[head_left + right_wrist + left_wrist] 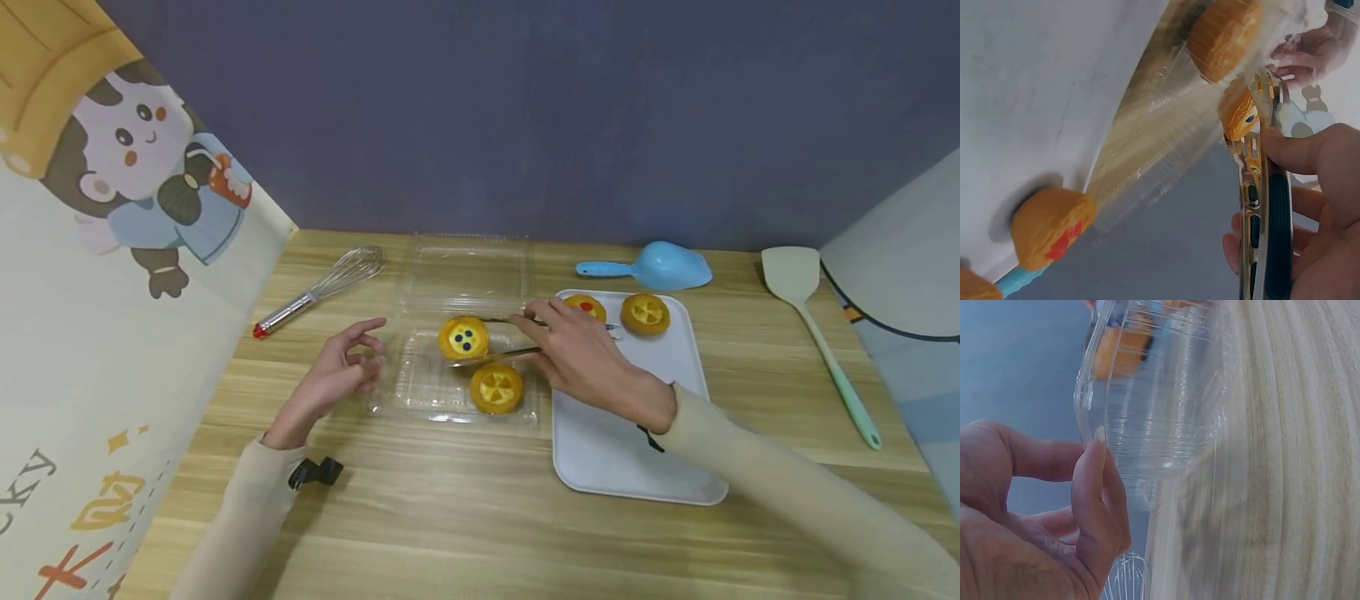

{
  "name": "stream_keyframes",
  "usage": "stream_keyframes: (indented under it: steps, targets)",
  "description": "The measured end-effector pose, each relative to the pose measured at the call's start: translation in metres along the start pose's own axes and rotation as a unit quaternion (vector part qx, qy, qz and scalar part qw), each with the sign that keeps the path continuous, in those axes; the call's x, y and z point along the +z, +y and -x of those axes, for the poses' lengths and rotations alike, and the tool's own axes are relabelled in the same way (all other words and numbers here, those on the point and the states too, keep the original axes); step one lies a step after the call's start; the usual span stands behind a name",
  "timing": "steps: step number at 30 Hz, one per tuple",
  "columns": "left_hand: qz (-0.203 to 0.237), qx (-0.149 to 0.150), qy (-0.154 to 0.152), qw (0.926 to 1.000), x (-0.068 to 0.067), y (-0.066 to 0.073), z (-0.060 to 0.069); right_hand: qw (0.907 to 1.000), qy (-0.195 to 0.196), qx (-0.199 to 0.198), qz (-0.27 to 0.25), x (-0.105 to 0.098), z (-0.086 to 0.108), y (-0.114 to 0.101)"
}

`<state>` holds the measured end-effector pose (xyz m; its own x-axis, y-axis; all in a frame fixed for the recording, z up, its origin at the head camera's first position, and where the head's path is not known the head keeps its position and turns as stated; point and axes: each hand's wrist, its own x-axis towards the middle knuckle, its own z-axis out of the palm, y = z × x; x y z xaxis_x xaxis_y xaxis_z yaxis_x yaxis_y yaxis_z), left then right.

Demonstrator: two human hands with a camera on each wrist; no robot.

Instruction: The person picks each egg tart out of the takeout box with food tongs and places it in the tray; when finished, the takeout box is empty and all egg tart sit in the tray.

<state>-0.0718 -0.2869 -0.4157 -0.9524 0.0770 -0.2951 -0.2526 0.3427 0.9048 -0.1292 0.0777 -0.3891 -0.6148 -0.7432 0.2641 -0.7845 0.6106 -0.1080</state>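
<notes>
Between the ends of metal tongs (1254, 231), gripped in my right hand (577, 354), sits an egg tart with blue dots (464, 338). The tart is above the base of an opened clear plastic box (420, 383). Another tart with a yellow wedge pattern (497, 388) lies in the box. At the box's left edge is my left hand (341, 375); the left wrist view shows its thumb and finger pinching the clear rim (1088, 394). To the right, a white tray (630, 454) carries a red-topped tart (1054, 228) and a wedge-patterned tart (645, 314).
A whisk (326, 290) lies left of the box's raised lid (468, 271). Behind the tray is a blue scoop (667, 267). A pale spatula with a green handle (825, 342) lies at the far right. A dark blue wall (525, 125) stands behind the wooden table (442, 508).
</notes>
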Motion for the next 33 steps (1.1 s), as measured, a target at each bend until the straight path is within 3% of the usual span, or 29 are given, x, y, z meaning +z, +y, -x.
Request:
stream_keyframes:
  steps: [9,15,25,33]
  targets:
    - [0.003,0.006,-0.001,1.0,-0.001,-0.002,-0.002,0.9973,0.062,0.039,-0.003,-0.023,0.037,0.016]
    - [-0.002,0.008,-0.007,0.9999,-0.002,-0.002,-0.002,0.994,0.076,0.077,0.015,-0.034,0.065,0.033]
    - [-0.003,-0.002,-0.009,1.0,-0.003,-0.001,0.0,0.9901,0.056,0.121,0.045,-0.048,0.102,0.047]
    - [-0.002,0.002,-0.009,1.0,-0.004,-0.002,-0.001,0.9914,0.013,0.118,0.055,-0.047,0.125,0.047]
